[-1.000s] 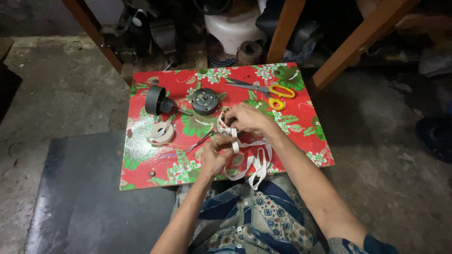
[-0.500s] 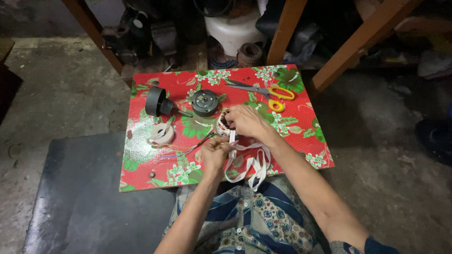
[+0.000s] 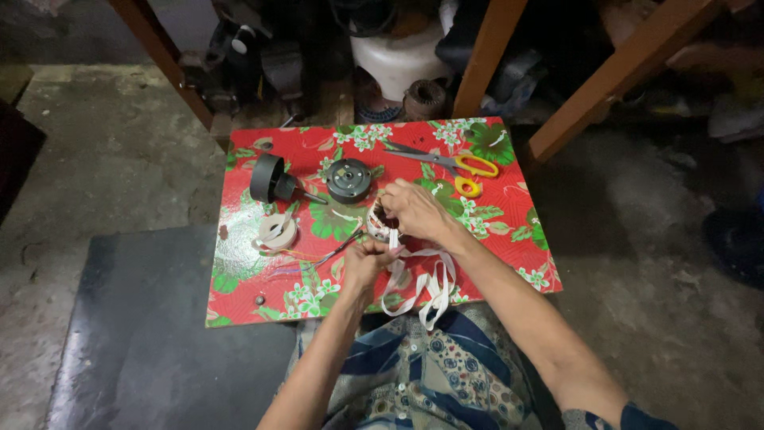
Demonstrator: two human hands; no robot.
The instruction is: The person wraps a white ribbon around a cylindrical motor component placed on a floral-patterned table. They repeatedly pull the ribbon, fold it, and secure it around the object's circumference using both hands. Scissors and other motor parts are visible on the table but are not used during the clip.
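1. The red floral board was the biggest thing in my view, lying flat on the concrete floor, with wooden legs rising behind it.
2. A dark mat lay on the floor, touching the board's left edge.
3. On the board's far side lay yellow-handled scissors, blades pointing left, well clear of my hands.
4. A black cylindrical housing and a round grey motor part sat side by side near the far left.
5. A roll of white tape rested just nearer than the housing, apart from everything I held.
6. My right hand was curled down over a small wound coil near the board's middle, fingers closed around it; most of the coil was hidden.
7. My left hand was pinched shut on the white strip, which ran up to the coil and trailed in loose loops over the board's near edge.
8. To do this well, I judged the strip should stay taut between both hands, each turn laid flat beside the last, and the slack loops kept from twisting or snagging.
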